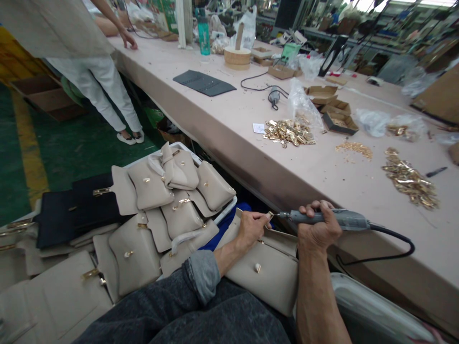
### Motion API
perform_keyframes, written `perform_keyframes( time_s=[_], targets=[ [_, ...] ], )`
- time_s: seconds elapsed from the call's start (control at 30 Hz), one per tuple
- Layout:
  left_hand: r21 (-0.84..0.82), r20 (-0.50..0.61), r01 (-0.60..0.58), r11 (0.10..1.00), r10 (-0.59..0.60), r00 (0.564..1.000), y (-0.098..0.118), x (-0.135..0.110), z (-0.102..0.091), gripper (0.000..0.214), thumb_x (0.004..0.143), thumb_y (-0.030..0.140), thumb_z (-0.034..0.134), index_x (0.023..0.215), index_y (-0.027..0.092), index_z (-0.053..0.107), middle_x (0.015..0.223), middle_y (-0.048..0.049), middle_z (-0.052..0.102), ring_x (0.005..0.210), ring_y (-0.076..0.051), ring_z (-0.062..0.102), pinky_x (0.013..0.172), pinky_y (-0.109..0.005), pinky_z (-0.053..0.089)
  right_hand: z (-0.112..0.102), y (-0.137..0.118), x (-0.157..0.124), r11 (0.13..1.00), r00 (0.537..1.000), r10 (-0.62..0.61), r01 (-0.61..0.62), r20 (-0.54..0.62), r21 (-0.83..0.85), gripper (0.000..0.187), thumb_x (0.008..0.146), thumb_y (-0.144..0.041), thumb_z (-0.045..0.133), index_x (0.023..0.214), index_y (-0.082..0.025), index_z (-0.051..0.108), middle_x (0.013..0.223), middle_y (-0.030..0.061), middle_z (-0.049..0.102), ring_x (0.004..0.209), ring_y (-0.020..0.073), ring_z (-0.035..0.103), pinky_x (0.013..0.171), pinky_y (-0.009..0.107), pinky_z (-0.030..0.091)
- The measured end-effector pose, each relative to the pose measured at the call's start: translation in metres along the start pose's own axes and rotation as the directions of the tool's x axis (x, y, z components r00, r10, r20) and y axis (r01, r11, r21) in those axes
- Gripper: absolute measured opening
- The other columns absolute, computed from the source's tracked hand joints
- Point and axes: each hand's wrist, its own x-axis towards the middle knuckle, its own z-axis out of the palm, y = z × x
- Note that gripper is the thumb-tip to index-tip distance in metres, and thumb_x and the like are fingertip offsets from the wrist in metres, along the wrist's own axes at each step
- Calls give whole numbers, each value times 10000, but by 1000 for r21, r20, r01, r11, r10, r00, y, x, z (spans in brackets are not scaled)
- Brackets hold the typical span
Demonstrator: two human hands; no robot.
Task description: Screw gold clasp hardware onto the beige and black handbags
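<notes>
A beige handbag (267,282) lies across my lap, with a small turn-lock on its front and its flap raised toward the table. My left hand (253,227) is closed at the edge of that flap, thumb and fingers pinched by a small gold-coloured metal piece (271,215). In my right hand (320,227) is a grey electric screwdriver (347,220), gripped around its body and held nearly level. Its bit points left and meets, or almost meets, the metal piece at my left fingertips; exact contact is too small to tell.
Left of me a white bin (229,210) overflows with beige bags (138,253) and black ones (95,200). On the table (229,114) lie piles of gold hardware (290,132), small boxes (339,122) and a black panel (204,82). Another person (96,81) stands at the far left.
</notes>
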Motion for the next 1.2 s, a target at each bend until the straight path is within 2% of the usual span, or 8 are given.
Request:
perform_keyframes(
  time_s=[0.13,0.33,0.63,0.9,1.2],
  targets=[
    [-17,-13,-8,1000,7,1000,-4,3,-1,443,838,485,753,618,101,739,491,-41,598,335,-66,364,344,-212,188,0,-3,-1,1000,1000,-3,3,-2,6,292,702,-237,748,848,-200,499,739,-47,527,543,79,435,551,235,482],
    [-6,-17,-19,1000,19,1000,-3,1,0,459,841,500,748,609,105,734,421,-3,509,337,-67,337,353,-209,189,3,-6,-5,1000,1000,-17,17,7,0,292,699,-233,742,862,-200,501,740,-44,533,542,80,439,555,235,480],
    [-16,28,-11,1000,12,1000,-3,0,-1,452,849,505,738,651,99,748,466,-20,554,348,-76,351,353,-219,202,3,-4,-4,1000,1000,-6,6,10,-4,317,688,-243,761,867,-198,504,735,-42,531,544,82,446,559,245,480],
    [162,-10,50,986,-49,999,3,0,-2,475,889,529,716,698,101,793,457,-26,564,400,-103,431,396,-215,278,9,-2,-8,999,999,-10,12,48,-39,299,706,-264,759,859,-198,512,728,-41,532,538,80,449,546,246,471],
    [259,-25,26,966,-20,999,8,0,-3,426,901,461,718,660,119,796,458,-25,568,440,-125,482,450,-231,331,13,-1,-10,998,999,-32,33,28,-52,292,712,-267,751,859,-202,508,716,-44,523,529,78,436,538,243,467]
  ],
)
